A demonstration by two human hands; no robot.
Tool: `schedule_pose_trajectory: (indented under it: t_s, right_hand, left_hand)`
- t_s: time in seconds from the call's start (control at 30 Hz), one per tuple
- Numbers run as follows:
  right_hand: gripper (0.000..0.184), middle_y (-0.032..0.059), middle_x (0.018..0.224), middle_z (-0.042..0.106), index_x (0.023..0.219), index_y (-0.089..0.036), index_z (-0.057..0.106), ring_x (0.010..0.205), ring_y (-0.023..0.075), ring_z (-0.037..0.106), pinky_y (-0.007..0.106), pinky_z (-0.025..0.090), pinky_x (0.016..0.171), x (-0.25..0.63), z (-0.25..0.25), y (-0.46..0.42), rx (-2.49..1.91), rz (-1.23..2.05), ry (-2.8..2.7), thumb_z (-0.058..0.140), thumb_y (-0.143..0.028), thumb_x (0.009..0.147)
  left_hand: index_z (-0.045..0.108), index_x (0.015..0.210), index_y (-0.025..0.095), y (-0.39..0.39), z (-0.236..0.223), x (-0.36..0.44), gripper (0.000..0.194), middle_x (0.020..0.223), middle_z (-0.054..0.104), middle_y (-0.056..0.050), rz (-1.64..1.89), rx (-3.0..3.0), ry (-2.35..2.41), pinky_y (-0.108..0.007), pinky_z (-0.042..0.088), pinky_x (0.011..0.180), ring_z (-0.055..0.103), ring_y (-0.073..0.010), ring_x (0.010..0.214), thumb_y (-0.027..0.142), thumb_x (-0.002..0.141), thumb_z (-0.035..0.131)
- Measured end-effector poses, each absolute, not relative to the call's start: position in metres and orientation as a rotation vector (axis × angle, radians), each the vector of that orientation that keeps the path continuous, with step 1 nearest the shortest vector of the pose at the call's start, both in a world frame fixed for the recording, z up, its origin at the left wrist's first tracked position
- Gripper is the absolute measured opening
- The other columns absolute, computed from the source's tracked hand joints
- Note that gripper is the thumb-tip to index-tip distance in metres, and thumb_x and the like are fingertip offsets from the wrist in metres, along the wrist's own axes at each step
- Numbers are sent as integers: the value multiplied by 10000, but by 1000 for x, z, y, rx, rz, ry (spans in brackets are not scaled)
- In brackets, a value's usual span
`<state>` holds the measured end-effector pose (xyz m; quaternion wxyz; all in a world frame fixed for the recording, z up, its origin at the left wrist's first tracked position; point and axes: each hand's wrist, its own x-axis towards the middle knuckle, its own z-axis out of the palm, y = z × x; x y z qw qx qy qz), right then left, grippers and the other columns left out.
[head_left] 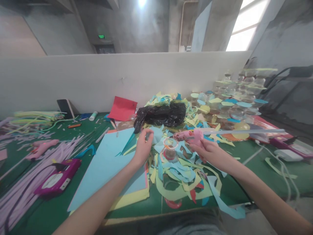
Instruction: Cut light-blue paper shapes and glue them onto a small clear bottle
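Note:
My right hand (207, 150) is closed round a pink glue gun (192, 135) with a long clear glue stick (244, 132) sticking out to the right. Its nozzle points left toward a small clear glass jar (170, 148) standing among paper scraps. My left hand (143, 147) is pinched on a light blue paper piece (156, 133) just left of the jar. Both hands hover over a heap of blue, yellow and red paper offcuts (183, 176) on the green table (56, 212).
A black plastic bag (160, 116) lies behind the scraps. Rows of glass jars capped with paper discs (232, 101) stand at the back right. Blue and yellow paper sheets (107, 166), a magenta punch (58, 178), another pink glue gun (41, 147), pipe cleaners and a phone (65, 108) are on the left.

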<state>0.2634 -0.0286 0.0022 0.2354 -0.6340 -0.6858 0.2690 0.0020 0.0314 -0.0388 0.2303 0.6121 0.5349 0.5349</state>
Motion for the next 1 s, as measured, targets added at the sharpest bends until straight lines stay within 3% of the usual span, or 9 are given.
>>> schedule_pose_trajectory:
  t_s: [0.5, 0.6, 1.0]
  right_hand:
    - [548, -4, 624, 516, 617, -224, 437, 633, 183, 548, 311, 448, 642, 265, 2, -28, -1689, 763, -1906, 400, -720, 846]
    - [528, -5, 647, 529, 660, -220, 488, 641, 178, 544, 311, 454, 660, 266, 3, -29, -1682, 770, -1891, 418, -710, 843]
    - [503, -15, 610, 521, 717, -225, 531, 584, 159, 508, 277, 412, 570, 255, 21, -40, -1639, 797, -1908, 440, -706, 835]
  left_hand:
    - [582, 948, 213, 31, -38, 3, 147, 938, 615, -20, 1457, 1677, 1469, -275, 417, 700, 527, -156, 762, 290, 861, 493]
    - [581, 946, 215, 31, -38, 4, 145, 920, 617, -19, 1459, 1662, 1466, -274, 417, 691, 537, -158, 760, 294, 861, 492]
    - [575, 932, 218, 32, -39, 5, 111, 914, 617, -3, 1461, 1670, 1472, -258, 404, 674, 511, -134, 698, 257, 864, 496]
